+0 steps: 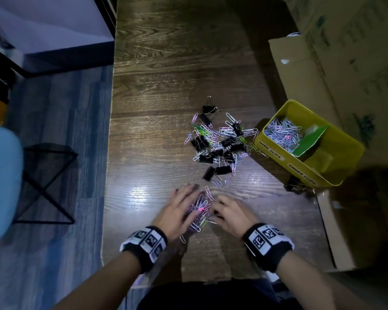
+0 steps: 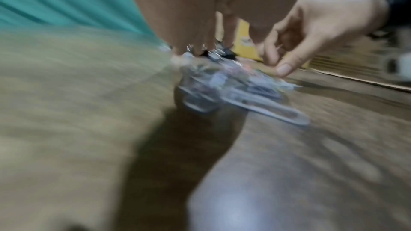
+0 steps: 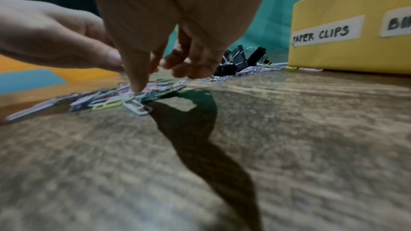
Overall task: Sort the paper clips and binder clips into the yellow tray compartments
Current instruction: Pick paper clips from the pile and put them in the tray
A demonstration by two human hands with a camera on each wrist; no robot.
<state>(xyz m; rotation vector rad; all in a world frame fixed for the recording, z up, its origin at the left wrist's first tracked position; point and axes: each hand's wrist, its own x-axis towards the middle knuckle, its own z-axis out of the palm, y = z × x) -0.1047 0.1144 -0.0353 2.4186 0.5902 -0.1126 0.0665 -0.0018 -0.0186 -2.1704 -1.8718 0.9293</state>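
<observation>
head: both hands are resting on a small heap of paper clips [image 1: 199, 212] near the table [image 1: 166, 63] edge, left hand [image 1: 180, 210] lying flat with straight fingers, right hand [image 1: 231, 214] curling loosely; mixed pile [image 1: 220, 145] is sitting beside the yellow tray [image 1: 336, 162] | left wrist: blurred, fingers touching clips | right wrist: thumb [image 3: 136, 75] is pressing the clips, nothing gripped

Head view looking down from above, wrist views low, close, facing inward, sharing paper clips [image 1: 199, 211]
</observation>
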